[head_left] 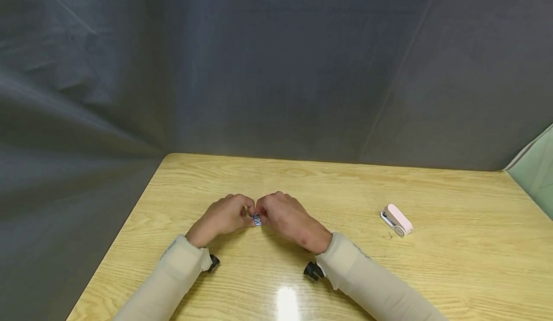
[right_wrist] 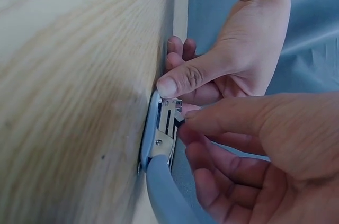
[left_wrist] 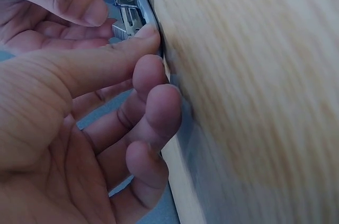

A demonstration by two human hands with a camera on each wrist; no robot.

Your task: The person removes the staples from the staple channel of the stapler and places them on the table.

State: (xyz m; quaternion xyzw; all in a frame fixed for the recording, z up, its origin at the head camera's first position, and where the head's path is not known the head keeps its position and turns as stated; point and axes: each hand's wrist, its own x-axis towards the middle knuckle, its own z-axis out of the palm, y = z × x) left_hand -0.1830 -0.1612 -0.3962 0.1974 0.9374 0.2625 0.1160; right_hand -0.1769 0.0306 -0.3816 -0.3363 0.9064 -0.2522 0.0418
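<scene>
A small blue stapler (head_left: 257, 220) lies between both hands on the table, its blue top arm (right_wrist: 168, 195) swung away from the metal magazine (right_wrist: 165, 131). My left hand (head_left: 226, 215) pinches the end of the stapler, its thumb (right_wrist: 169, 86) over the blue base near the magazine tip. From the other side, my right hand (head_left: 285, 218) holds a short strip of staples (left_wrist: 121, 29) between thumb and fingers, right at the magazine. The right fingertips partly cover the strip in the right wrist view.
To the right of the hands, a pink and white stapler (head_left: 398, 219) lies on the wooden table (head_left: 453, 244). Several tiny bits (head_left: 390, 235) lie beside it. A dark grey curtain (head_left: 276, 71) stands along the table's back and left edges.
</scene>
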